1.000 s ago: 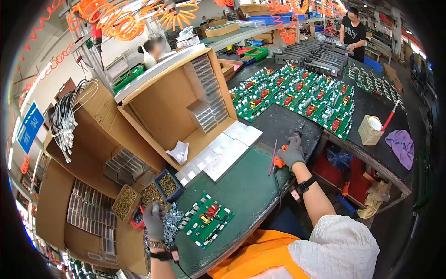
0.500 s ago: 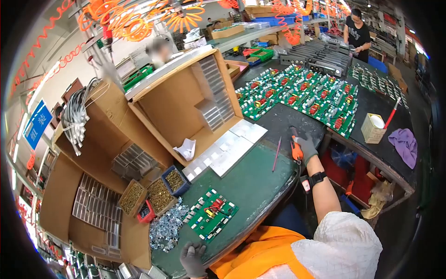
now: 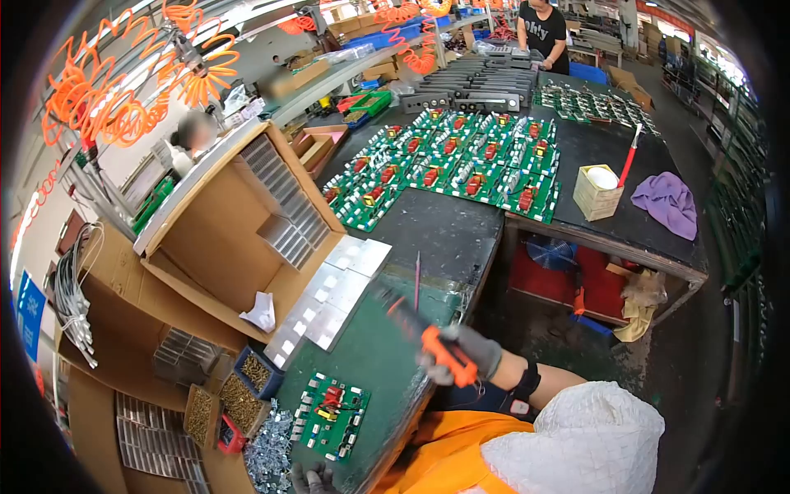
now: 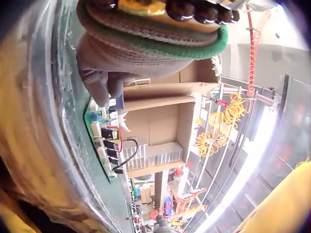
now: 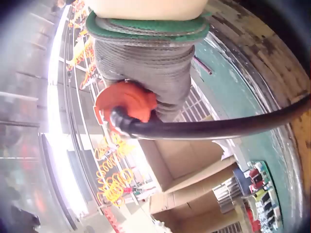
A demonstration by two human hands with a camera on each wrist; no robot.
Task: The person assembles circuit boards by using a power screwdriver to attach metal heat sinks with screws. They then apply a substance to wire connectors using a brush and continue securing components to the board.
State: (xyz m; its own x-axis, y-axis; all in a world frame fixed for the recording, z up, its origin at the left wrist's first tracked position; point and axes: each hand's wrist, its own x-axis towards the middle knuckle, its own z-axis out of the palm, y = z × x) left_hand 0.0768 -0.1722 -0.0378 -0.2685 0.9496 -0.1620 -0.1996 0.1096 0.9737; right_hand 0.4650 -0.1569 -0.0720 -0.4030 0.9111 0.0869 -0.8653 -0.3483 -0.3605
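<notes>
My gloved right hand (image 3: 479,350) grips an orange and black corded electric screwdriver (image 3: 445,356), raised near the bench's front edge with its dark front end toward the back left. In the right wrist view, a thick black cord (image 5: 194,128) leaves the orange end of the tool. On the green mat lies a green circuit board (image 3: 344,421) with red and yellow parts. My gloved left hand (image 3: 313,479), partly cut off by the lower frame edge, is just in front of the board, fingers loosely bent. Beside it is a heap of small silvery metal parts (image 3: 270,451).
Bins of brass-coloured screws (image 3: 241,402) and a small red bin (image 3: 231,434) stand left of the board. Behind are metal plates (image 3: 329,300) and an open cardboard box (image 3: 210,222). A thin reddish stick (image 3: 417,280) lies on the mat. Many circuit boards (image 3: 453,160) cover the far bench.
My right hand has brought the screwdriver from the far right end of the mat back toward my body. The left hand left the metal parts and is now by the board's near edge. The view has turned right.
</notes>
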